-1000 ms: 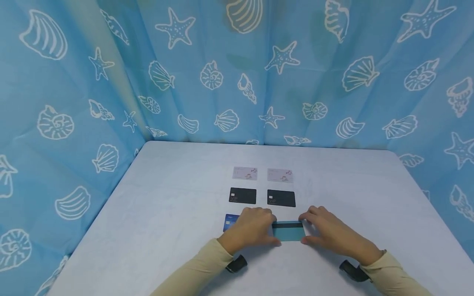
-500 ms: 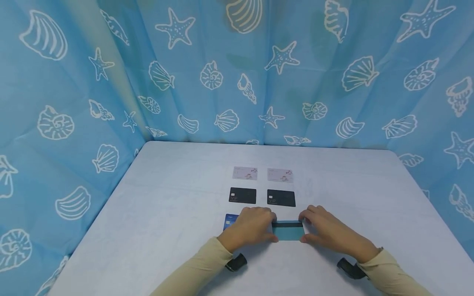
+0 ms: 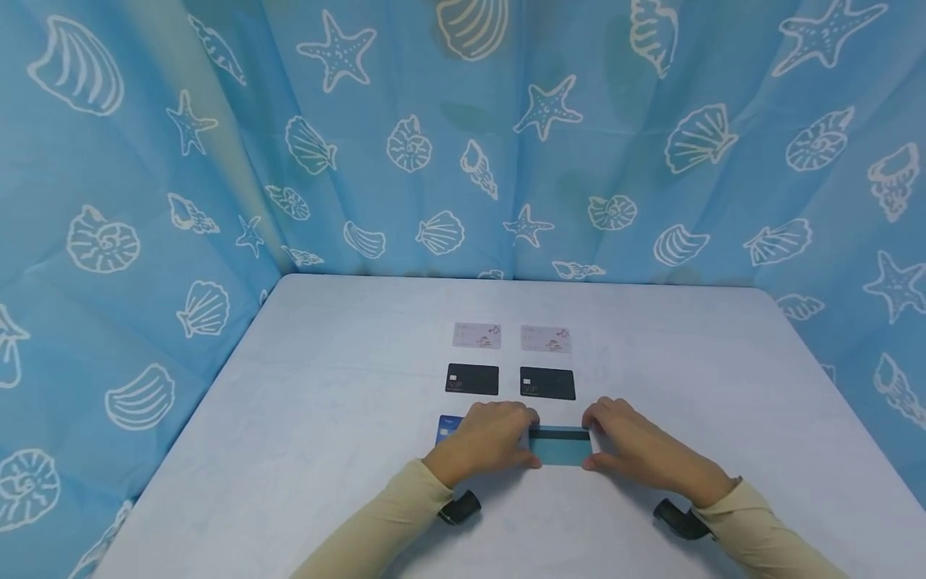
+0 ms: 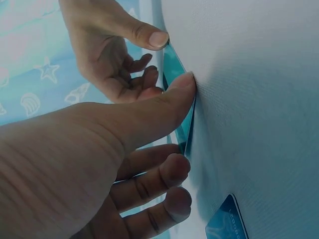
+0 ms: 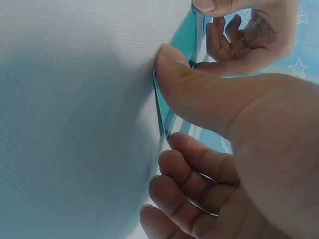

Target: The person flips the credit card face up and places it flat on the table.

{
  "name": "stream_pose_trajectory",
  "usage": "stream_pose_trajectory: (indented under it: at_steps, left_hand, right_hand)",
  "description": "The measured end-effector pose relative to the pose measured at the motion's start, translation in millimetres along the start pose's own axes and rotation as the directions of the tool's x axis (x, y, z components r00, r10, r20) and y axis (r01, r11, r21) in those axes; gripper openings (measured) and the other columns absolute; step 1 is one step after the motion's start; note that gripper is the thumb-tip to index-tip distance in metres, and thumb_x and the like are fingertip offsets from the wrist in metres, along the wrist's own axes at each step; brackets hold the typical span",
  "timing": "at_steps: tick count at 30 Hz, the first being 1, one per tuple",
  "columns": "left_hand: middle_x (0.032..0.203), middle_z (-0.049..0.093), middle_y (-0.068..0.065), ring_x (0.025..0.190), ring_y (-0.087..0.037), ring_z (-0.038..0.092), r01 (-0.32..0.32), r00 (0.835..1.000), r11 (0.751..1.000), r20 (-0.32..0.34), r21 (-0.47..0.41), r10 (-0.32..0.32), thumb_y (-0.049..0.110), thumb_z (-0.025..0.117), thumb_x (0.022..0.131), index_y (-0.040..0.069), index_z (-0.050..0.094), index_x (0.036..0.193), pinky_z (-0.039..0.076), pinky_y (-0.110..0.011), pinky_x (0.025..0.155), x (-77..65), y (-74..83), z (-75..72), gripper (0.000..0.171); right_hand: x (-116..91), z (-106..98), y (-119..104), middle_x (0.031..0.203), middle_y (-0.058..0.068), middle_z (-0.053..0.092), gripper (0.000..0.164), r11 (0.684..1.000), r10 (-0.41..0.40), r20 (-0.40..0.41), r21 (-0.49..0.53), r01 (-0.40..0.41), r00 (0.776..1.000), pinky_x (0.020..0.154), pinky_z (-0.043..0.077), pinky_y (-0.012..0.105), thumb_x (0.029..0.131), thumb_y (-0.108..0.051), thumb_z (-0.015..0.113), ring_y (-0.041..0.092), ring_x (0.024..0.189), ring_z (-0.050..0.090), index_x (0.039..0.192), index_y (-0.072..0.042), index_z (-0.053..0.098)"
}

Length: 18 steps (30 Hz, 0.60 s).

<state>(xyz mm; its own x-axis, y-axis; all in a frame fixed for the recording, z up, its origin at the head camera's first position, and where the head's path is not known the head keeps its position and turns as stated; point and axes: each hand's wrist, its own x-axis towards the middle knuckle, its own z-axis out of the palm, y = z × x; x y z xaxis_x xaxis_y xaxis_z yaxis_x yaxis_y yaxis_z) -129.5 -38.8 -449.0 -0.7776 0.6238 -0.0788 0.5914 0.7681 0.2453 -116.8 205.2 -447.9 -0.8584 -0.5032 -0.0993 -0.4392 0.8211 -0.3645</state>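
Note:
A teal card [image 3: 560, 452] with a dark stripe [image 3: 560, 434] along its far side lies between the two hands, close over the white table. Its left end is pinched between thumb and fingers of the left hand [image 3: 492, 438]; the right hand [image 3: 644, 450] pinches the right end the same way. In the left wrist view the thumb [image 4: 179, 89] presses the near edge of the teal card [image 4: 173, 64]. The right thumb [image 5: 172, 57] does likewise in the right wrist view. A blue card [image 3: 447, 426] is partly covered by the left hand.
Two black VIP cards [image 3: 473, 379] lie side by side beyond the hands. Behind them are two pale pink cards [image 3: 477, 335]. Black devices [image 3: 460, 508] are at both wrists. A blue shell-print curtain [image 3: 405, 193] borders the white table [image 3: 311, 418] at back and sides.
The head view has shifted slightly. Both hands keep hold of the teal card and have edged slightly away from the person with it; the left thumb tip has drawn back a little leftward.

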Motion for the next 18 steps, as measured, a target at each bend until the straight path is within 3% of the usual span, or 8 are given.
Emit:
stream_pose_trajectory:
  at_steps: [18]
  left_hand:
    - [0.101, 0.076, 0.004, 0.075, -0.007, 0.059, 0.007, 1.000, 1.000, -0.025, -0.005, -0.007, 0.041, 0.086, 0.084, 0.014, 0.067, 0.120, 0.045, -0.022, 0.064, -1.6, 4.1, -0.8, 0.049]
  right_hand:
    - [-1.1, -0.6, 3.6, 0.097, -0.007, 0.060, 0.055, 1.000, -0.009, -0.005, -0.028, 0.009, 1.000, 0.078, 0.048, 0.032, 0.079, -0.043, 0.089, 0.011, 0.089, 0.048, 0.116, -0.009, 0.066]
